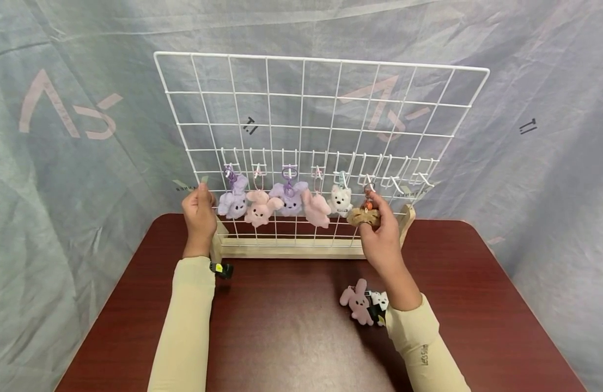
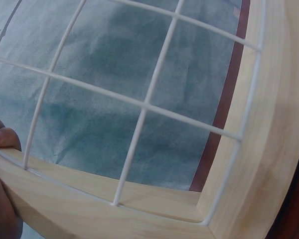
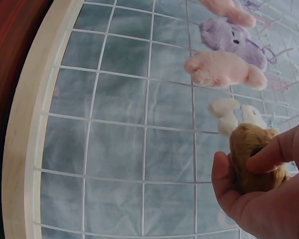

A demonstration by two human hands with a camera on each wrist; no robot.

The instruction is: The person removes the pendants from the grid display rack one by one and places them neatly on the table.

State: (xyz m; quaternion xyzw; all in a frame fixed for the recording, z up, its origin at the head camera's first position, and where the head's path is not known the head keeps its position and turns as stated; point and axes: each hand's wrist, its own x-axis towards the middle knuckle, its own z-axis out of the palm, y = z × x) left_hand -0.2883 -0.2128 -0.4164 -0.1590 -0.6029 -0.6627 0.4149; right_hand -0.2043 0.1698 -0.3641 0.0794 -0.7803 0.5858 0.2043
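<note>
A white wire grid rack [image 1: 303, 128] stands in a wooden base [image 1: 291, 249]. My left hand [image 1: 200, 212] grips the rack's left side, thumb up against the wood and wire. On the right, my right hand [image 1: 382, 231] pinches a brown plush keychain [image 3: 254, 154] between thumb and fingers, its metal ring [image 1: 369, 188] right at a white hook. To its left hang a white plush dog [image 1: 340, 200], a pink plush [image 1: 316, 208], a purple plush bunny [image 1: 290, 199], a pink plush bunny [image 1: 260, 208] and another purple plush [image 1: 233, 198].
White hooks [image 1: 421, 178] with nothing on them are to the right of the brown plush. On the dark red table [image 1: 281, 326] lie a pink plush bunny [image 1: 358, 303] and a small black-and-white plush [image 1: 378, 302], near the right forearm. Grey cloth [image 1: 85, 179] hangs behind.
</note>
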